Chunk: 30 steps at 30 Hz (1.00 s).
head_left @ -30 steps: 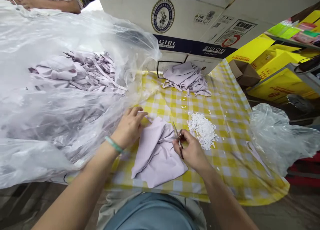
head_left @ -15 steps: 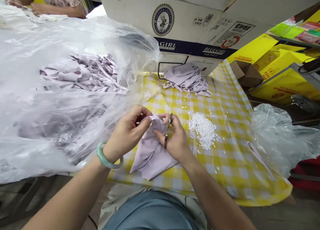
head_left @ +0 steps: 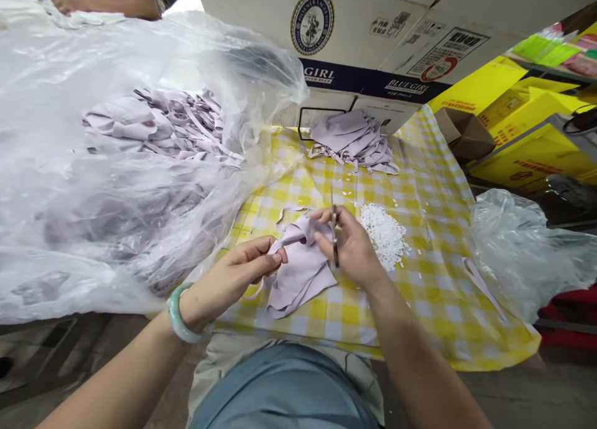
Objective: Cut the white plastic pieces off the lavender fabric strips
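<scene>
My left hand [head_left: 233, 278], with a green bangle on the wrist, pinches the edge of a pale lilac cloth piece [head_left: 303, 270] lying on the yellow checked tablecloth [head_left: 420, 273]. My right hand [head_left: 351, 245] grips small scissors [head_left: 334, 239], blades pointing up, and its fingers also touch the top of the same cloth. A thin lilac strap [head_left: 290, 210] curls on the cloth just beyond my hands.
A heap of white snippets [head_left: 383, 233] lies right of my right hand. Finished lilac pieces [head_left: 352, 142] are stacked against a cardboard box [head_left: 373, 37]. A big clear plastic bag [head_left: 116, 168] of lilac pieces fills the left. Another person's arms [head_left: 102, 0] show top left.
Both hands came toward me with the cloth. My left hand slid down to its lower left edge, and the cloth spread out between the hands.
</scene>
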Tool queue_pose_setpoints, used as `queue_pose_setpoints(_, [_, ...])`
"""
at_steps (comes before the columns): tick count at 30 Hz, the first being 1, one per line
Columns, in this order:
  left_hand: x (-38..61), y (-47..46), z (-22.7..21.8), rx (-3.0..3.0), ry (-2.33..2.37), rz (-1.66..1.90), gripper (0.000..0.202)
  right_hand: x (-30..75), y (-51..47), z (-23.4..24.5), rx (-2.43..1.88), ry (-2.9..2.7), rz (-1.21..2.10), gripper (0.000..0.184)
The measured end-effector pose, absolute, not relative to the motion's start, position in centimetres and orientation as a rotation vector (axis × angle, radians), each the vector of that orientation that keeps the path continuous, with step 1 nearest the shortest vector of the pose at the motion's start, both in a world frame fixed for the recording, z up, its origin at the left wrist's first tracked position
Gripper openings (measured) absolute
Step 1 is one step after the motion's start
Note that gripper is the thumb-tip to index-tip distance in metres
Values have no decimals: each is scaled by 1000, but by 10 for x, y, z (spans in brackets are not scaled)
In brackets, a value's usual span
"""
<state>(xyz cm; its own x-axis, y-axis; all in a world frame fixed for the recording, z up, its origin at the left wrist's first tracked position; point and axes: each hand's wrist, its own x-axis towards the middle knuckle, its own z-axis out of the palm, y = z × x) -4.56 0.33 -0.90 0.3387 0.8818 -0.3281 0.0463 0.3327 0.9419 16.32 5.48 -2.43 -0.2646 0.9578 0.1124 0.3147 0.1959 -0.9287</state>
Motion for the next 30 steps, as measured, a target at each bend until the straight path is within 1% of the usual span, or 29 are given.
queue_pose_setpoints(2, [-42, 0, -5, 1137, 1049, 758, 20, 154, 41, -33, -1109, -1742, 1149, 23])
queue_pose_setpoints(3, [-40, -1, -4, 1140, 1040, 773, 22, 150, 37, -37, -1108, -1725, 1148, 22])
queue_pose_setpoints(6, [-36, -5, -3, 1038, 1018, 762, 35, 140, 38, -43, -1178, -1526, 1136, 16])
queue_pose_setpoints(9, [-31, -5, -7, 819, 887, 714, 41, 139, 50, -32, -1076, -1390, 1212, 16])
queue_pose_setpoints(12, [-23, -2, -8, 577, 671, 709, 39, 141, 57, -18, -934, -1421, 1297, 19])
queue_pose_setpoints(15, [-18, 0, -6, 500, 641, 742, 26, 144, 58, -13, -924, -1430, 1374, 29])
queue_pose_setpoints(16, [-17, 0, -4, 529, 679, 756, 22, 146, 58, -13, -929, -1427, 1390, 32])
queue_pose_setpoints(18, [-18, -1, 0, 649, 779, 790, 22, 149, 59, -16, -940, -1412, 1407, 35])
queue_pose_setpoints(22, [-21, -4, 11, 1103, 981, 895, 26, 146, 54, -27, -989, -1335, 1529, 29])
queue_pose_setpoints(25, [-19, -1, 17, 1463, 1106, 1081, 26, 131, 39, -37, -968, -1239, 1623, 32])
queue_pose_setpoints(27, [-15, 2, 15, 1483, 1123, 1183, 27, 120, 28, -43, -955, -1199, 1643, 32])
queue_pose_setpoints(30, [-5, 7, 2, 1200, 1065, 1232, 28, 120, 17, -45, -951, -1247, 1677, 30])
